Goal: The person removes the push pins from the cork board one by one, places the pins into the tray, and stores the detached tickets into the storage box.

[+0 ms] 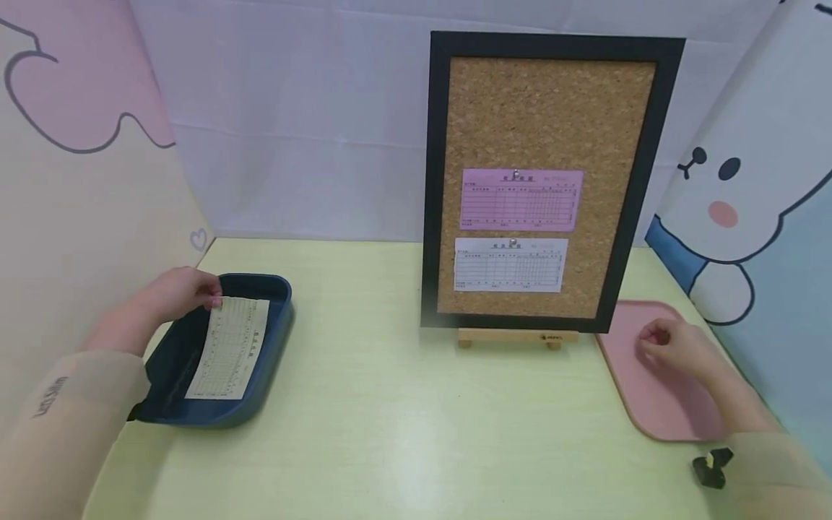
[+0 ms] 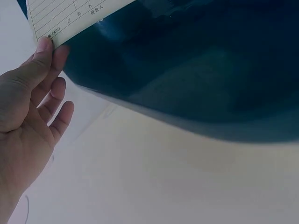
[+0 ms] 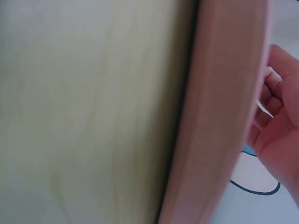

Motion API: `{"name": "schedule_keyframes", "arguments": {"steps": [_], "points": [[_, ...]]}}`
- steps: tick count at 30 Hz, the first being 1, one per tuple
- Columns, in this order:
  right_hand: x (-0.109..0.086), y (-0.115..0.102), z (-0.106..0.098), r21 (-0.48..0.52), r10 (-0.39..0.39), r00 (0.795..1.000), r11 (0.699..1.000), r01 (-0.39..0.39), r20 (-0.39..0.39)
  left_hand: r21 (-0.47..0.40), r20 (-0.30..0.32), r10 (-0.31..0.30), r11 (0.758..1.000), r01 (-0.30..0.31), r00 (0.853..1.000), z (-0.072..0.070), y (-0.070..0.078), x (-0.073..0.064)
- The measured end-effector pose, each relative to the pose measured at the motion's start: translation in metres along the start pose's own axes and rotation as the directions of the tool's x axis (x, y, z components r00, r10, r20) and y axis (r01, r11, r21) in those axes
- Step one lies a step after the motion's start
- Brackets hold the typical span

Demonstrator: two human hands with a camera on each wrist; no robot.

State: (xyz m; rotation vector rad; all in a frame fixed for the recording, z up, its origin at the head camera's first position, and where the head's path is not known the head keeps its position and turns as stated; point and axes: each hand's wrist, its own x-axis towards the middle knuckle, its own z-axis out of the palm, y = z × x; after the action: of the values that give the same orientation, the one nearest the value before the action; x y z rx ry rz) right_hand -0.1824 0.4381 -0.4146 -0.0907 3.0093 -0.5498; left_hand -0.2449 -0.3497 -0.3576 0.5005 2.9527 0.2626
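Observation:
My left hand [image 1: 188,292] pinches a pale yellow receipt slip [image 1: 230,350] by one corner, between thumb and forefinger. The slip hangs over a dark blue tray [image 1: 269,375]; the left wrist view shows the thumb on the slip's printed corner [image 2: 84,16]. Over a pink tray [image 1: 640,390] on the right, my right hand [image 1: 679,350] has curled fingers, with thumb and forefinger close together. Anything small between those fingertips is too small to make out. In the right wrist view, the tray's rim [image 3: 224,93] partly hides the right fingertips.
A black-framed corkboard [image 1: 546,115] stands on a small wooden easel [image 1: 516,336] at the back. Pinned on it are a pink receipt [image 1: 520,206] above a white receipt [image 1: 507,271]. Cartoon-printed panels and a white cloth [image 1: 292,123] enclose the pale table [image 1: 390,404].

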Motion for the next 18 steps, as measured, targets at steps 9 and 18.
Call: {"name": "schedule_keyframes", "arguments": {"steps": [9, 18], "points": [[0.0, 0.008, 0.004, 0.031, -0.047, 0.998, 0.998, 0.046, 0.037, 0.004, 0.017, 0.028, 1.0, -0.029, 0.999, 0.008, 0.007, 0.007], [0.0, 0.017, 0.005, 0.041, -0.073, 0.997, 0.997, 0.072, 0.02, 0.026, 0.004, 0.032, 0.999, -0.032, 0.999, 0.01, 0.007, 0.014]]}}
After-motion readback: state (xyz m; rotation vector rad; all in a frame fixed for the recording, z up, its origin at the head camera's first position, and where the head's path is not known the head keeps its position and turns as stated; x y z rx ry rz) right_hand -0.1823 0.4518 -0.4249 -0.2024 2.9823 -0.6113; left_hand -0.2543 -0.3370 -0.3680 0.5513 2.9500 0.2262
